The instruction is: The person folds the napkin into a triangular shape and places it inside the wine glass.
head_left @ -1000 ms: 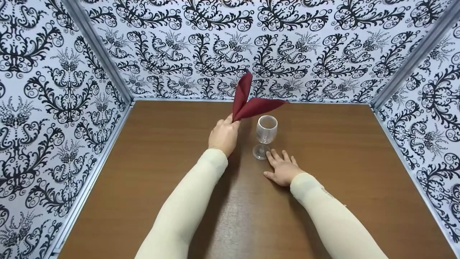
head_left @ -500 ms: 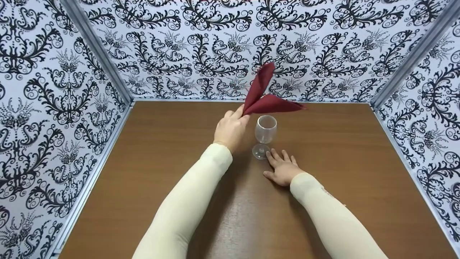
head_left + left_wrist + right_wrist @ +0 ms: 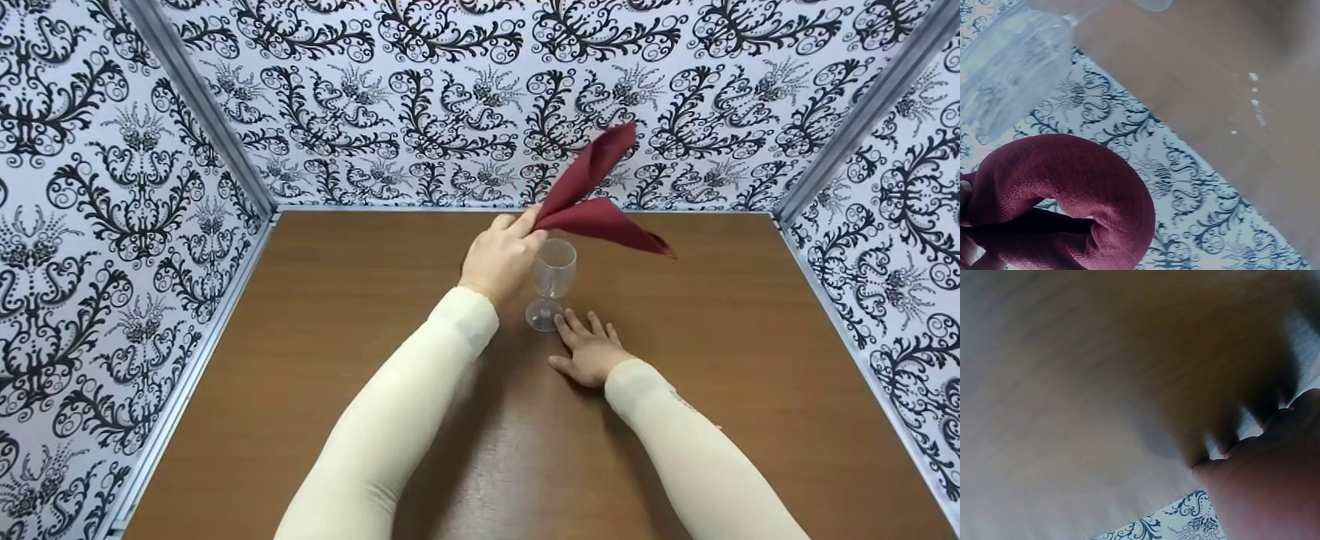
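My left hand (image 3: 501,259) pinches a dark red cloth napkin (image 3: 581,187) by its gathered lower end, and two pointed folds fan out up and to the right. In the left wrist view the napkin (image 3: 1084,180) bends round into a thick loop. Just right of and below that hand, a clear stemmed glass (image 3: 556,270) stands upright on the table. My right hand (image 3: 590,351) lies flat with fingers spread, its index fingertip at the glass's round foot. The right wrist view shows only that hand's edge (image 3: 1275,478) against the tabletop.
The brown wooden table (image 3: 337,300) is bounded by black-and-white patterned walls (image 3: 330,105) at the back and both sides. Grey metal strips (image 3: 202,105) run along the corners.
My left hand has carried the napkin right and slightly away, tilting it rightward, so the hand now comes up beside the glass's rim. The right hand and the glass have stayed put.
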### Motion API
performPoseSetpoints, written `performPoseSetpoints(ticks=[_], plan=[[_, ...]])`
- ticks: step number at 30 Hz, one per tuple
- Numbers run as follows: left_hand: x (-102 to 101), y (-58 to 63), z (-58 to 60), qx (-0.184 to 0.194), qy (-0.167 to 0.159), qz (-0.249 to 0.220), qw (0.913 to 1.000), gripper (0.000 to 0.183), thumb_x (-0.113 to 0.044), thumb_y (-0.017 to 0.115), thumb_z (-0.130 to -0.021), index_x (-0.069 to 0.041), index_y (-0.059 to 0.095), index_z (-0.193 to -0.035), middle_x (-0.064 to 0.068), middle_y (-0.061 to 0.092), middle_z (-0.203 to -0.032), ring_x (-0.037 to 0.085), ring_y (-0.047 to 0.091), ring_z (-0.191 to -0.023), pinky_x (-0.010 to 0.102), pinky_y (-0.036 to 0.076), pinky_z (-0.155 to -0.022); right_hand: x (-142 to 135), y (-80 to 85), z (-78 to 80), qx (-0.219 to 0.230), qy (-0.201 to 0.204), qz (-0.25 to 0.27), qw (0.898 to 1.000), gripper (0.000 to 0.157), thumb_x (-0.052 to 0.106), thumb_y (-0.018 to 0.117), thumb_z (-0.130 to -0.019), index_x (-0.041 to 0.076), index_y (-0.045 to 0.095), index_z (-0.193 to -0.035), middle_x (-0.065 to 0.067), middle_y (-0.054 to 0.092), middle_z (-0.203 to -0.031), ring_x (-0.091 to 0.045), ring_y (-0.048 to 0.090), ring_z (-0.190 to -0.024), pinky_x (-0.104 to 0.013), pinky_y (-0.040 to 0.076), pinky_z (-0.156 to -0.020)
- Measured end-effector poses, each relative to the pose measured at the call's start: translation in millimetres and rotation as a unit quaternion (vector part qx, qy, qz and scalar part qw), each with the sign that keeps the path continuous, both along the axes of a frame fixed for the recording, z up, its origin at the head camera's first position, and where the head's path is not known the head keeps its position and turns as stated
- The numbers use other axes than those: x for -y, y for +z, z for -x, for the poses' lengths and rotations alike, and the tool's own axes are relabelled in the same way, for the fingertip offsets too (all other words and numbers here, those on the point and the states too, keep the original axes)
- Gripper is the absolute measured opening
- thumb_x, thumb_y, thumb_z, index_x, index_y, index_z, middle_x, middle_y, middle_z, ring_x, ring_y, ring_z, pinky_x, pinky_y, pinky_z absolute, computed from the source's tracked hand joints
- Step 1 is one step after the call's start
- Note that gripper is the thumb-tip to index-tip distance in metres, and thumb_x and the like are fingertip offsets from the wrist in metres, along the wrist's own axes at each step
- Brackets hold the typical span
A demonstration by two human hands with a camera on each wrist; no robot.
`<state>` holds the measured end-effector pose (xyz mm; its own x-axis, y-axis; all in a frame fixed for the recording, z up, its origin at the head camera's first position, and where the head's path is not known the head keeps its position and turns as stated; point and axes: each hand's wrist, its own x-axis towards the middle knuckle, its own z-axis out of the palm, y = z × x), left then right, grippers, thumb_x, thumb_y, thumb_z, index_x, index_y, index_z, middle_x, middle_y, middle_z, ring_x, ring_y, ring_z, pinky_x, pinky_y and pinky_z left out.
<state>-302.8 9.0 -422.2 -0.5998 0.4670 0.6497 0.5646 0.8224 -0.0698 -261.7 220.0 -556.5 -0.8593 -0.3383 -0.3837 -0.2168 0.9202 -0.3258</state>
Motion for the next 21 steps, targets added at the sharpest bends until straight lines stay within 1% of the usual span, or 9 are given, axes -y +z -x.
performPoseSetpoints(ticks=[5, 9, 12, 16, 21], plan=[[-9, 12.5, -0.9, -0.011, -0.034, 0.006, 0.9993, 0.024, -0.012, 0.060, -0.104, -0.018, 0.080, -0.117, 0.002, 0.066, -0.148, 0.025, 0.070, -0.109, 0.038, 0.064, -0.081, 0, -2.6, 1.3, 0.001, -0.003, 0.003, 1.000, 0.085, 0.053, 0.052, -0.107, 0.014, 0.011, -0.171, -0.013, 0.001, -0.179, -0.051, -0.005, -0.162, -0.073, 0.000, -0.126], [-18, 20.8, -3.4, -0.025, -0.049, 0.009, 0.9984, 0.023, -0.011, 0.060, -0.104, -0.018, 0.080, -0.114, 0.001, 0.065, -0.149, 0.023, 0.069, -0.106, 0.035, 0.063, -0.081, 0, -1.8, 0.2, 0.004, -0.005, 0.008, 1.000, 0.085, 0.054, 0.051, -0.107, 0.015, 0.010, -0.171, -0.012, 0.000, -0.179, -0.050, -0.007, -0.162, -0.072, -0.002, -0.126], [-25, 25.7, -5.0, -0.032, -0.062, 0.008, 0.9976, 0.020, -0.013, 0.064, -0.102, -0.018, 0.079, -0.113, 0.002, 0.064, -0.150, 0.022, 0.070, -0.107, 0.034, 0.064, -0.083, 1, 1.9, -2.0, 0.007, -0.007, 0.013, 1.000, 0.086, 0.054, 0.052, -0.106, 0.016, 0.009, -0.171, -0.012, 0.000, -0.179, -0.050, -0.008, -0.162, -0.072, -0.004, -0.126], [-33, 30.1, -7.1, -0.024, -0.073, 0.015, 0.9970, 0.024, -0.011, 0.063, -0.100, -0.019, 0.079, -0.116, 0.001, 0.063, -0.151, 0.022, 0.069, -0.109, 0.033, 0.064, -0.084, 1, 3.6, -3.8, 0.005, -0.008, 0.017, 1.000, 0.086, 0.054, 0.052, -0.106, 0.015, 0.010, -0.171, -0.013, 0.002, -0.179, -0.050, -0.007, -0.162, -0.072, -0.003, -0.126], [-41, 36.6, -12.0, -0.008, -0.080, 0.035, 0.9962, 0.028, -0.010, 0.057, -0.105, -0.021, 0.078, -0.121, 0.000, 0.060, -0.154, 0.022, 0.068, -0.114, 0.033, 0.063, -0.087, 1, 2.6, -3.6, -0.002, -0.002, 0.012, 1.000, 0.085, 0.053, 0.052, -0.106, 0.014, 0.012, -0.171, -0.014, 0.004, -0.179, -0.051, -0.004, -0.162, -0.073, 0.000, -0.126]])
